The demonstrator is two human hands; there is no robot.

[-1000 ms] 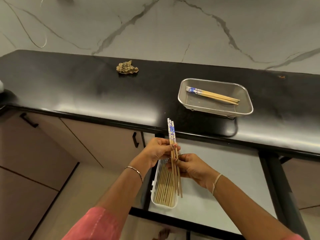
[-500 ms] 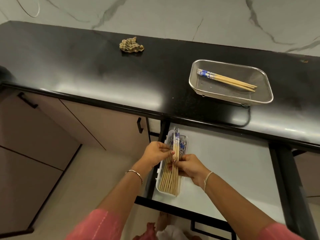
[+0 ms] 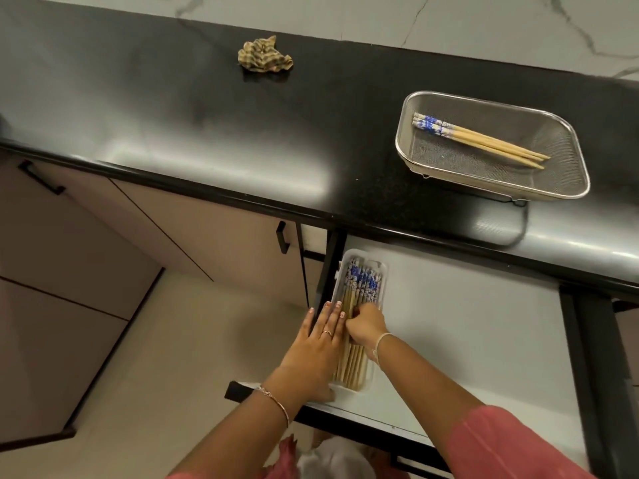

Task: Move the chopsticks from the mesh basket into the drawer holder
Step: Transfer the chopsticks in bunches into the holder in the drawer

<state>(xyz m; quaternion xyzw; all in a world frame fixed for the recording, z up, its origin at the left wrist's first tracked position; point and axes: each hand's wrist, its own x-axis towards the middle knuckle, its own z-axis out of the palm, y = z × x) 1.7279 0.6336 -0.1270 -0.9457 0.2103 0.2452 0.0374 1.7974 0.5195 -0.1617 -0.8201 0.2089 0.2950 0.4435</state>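
Note:
A white plastic holder lies at the left side of the open drawer, filled with several bamboo chopsticks with blue-patterned tops. My left hand lies flat with straight fingers on the holder's left edge and the chopsticks. My right hand has its fingers curled down onto the chopsticks in the middle of the holder. On the counter to the right stands the steel mesh basket with a few more chopsticks lying in it.
A crumpled checked cloth lies at the back of the black counter. Cupboard doors with black handles are to the left of the drawer. The drawer's black frame runs along its right side.
The chopsticks held upright over the holder have been laid down into it. My left hand has flattened on top of them and my right hand has lowered onto the bundle.

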